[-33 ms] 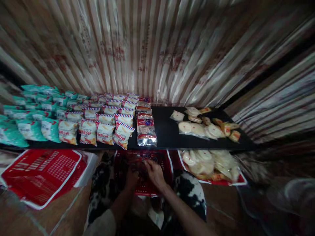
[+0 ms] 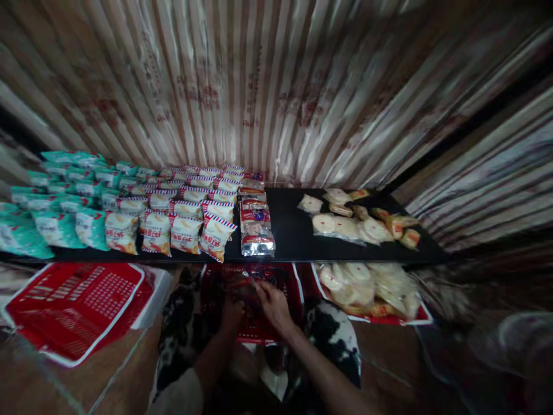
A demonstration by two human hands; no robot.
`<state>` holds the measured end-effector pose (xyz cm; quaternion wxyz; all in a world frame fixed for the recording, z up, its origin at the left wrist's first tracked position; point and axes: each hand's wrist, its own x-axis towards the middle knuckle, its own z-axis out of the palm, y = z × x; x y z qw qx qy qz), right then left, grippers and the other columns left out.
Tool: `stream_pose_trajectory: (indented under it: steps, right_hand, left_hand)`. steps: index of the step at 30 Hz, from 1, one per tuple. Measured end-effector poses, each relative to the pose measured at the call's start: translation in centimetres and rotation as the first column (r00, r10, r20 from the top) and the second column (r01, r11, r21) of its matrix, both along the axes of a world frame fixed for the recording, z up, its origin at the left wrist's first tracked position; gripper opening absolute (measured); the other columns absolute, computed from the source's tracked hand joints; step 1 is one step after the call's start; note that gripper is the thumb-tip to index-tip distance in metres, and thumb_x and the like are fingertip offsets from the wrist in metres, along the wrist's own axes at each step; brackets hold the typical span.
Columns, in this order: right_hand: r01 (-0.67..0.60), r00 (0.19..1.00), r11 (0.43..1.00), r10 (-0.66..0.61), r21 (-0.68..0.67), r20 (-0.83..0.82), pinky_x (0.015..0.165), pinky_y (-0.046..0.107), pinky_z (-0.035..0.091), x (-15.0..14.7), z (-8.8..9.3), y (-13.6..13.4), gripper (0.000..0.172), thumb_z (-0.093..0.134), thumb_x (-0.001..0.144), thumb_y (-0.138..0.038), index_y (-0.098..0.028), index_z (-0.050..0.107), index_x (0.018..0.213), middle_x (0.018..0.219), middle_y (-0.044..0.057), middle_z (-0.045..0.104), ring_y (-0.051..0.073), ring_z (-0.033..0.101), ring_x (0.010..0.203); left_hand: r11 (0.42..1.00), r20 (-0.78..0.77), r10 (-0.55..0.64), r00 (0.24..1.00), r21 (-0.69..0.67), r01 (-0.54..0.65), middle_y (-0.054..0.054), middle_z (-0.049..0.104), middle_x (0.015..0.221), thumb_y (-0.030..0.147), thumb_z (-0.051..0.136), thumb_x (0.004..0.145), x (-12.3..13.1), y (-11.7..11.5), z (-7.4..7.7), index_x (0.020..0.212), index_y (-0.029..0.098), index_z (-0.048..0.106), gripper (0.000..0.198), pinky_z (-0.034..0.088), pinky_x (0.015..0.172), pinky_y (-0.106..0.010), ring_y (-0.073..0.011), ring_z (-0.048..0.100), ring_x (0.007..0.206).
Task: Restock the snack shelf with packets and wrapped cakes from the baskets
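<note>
Between my knees stands a red basket (image 2: 299,300) with a pale rim, under the front edge of a black shelf (image 2: 285,216). Both hands reach into it. My left hand (image 2: 233,312) is closed at the near side of a dark, shiny packet (image 2: 244,288) with some red on it. My right hand (image 2: 274,304) pinches the packet's right end. Dim light hides the print and the rest of the basket's contents. Straight ahead on the shelf lies a row of red and silver packets (image 2: 256,222).
White snack bags (image 2: 185,233) and teal bags (image 2: 58,227) fill the shelf's left. Bagged pale round pieces (image 2: 341,226) lie on its right. Another red basket (image 2: 425,314) holds similar bags below. An empty-looking red basket (image 2: 86,300) lies tilted at left. Corrugated sheeting (image 2: 242,86) stands behind.
The packet between my hands appears slightly shifted and catches a little more light. My hands stay in almost the same place, and the shelf goods are unchanged.
</note>
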<state>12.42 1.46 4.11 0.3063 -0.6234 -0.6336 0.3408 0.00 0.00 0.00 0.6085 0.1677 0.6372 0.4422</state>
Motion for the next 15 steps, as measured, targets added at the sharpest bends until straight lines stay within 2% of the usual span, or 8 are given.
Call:
stream_pose_trajectory:
  steps: [6, 11, 15]
  right_hand:
    - [0.085, 0.977, 0.996, -0.080, 0.016, -0.195, 0.069, 0.026, 0.048, 1.8, 2.5, -2.5, 0.032, 0.045, 0.084, -0.047, -0.023, 0.066, 0.083, 0.079, 0.002, 0.070, 0.018, 0.063, 0.073]
    - [0.148, 0.918, 0.989, -0.146, -0.023, -0.368, 0.067, 0.027, 0.048, 2.5, 4.6, -3.0, 0.032, 0.052, 0.079, -0.051, -0.022, 0.065, 0.078, 0.073, 0.001, 0.067, 0.018, 0.061, 0.069]
    - [0.209, 0.856, 0.977, -0.205, -0.044, -0.474, 0.064, 0.028, 0.048, 3.0, 6.9, -3.1, 0.036, 0.058, 0.072, -0.055, -0.021, 0.066, 0.077, 0.072, 0.001, 0.067, 0.018, 0.060, 0.067]
  left_hand:
    - [0.994, 0.037, -0.065, 0.997, 0.095, 0.061, -0.002, 0.067, 0.066, 0.023, 0.074, 0.046, -0.1, -1.5, 3.2, 0.073, 0.015, 0.066, 0.029, 0.049, 0.066, -0.028, -0.0189, 0.063, 0.068]
    - [0.974, 0.080, -0.154, 0.985, 0.182, 0.138, -0.001, 0.068, 0.068, 0.027, 0.076, 0.047, 0.4, -2.4, 5.8, 0.079, 0.016, 0.069, 0.035, 0.049, 0.070, -0.029, -0.0195, 0.064, 0.071]
    - [0.953, 0.079, -0.205, 0.975, 0.242, 0.181, -0.004, 0.070, 0.070, 0.028, 0.080, 0.046, 0.5, -2.3, 8.7, 0.078, 0.014, 0.069, 0.036, 0.049, 0.077, -0.031, -0.0216, 0.065, 0.078]
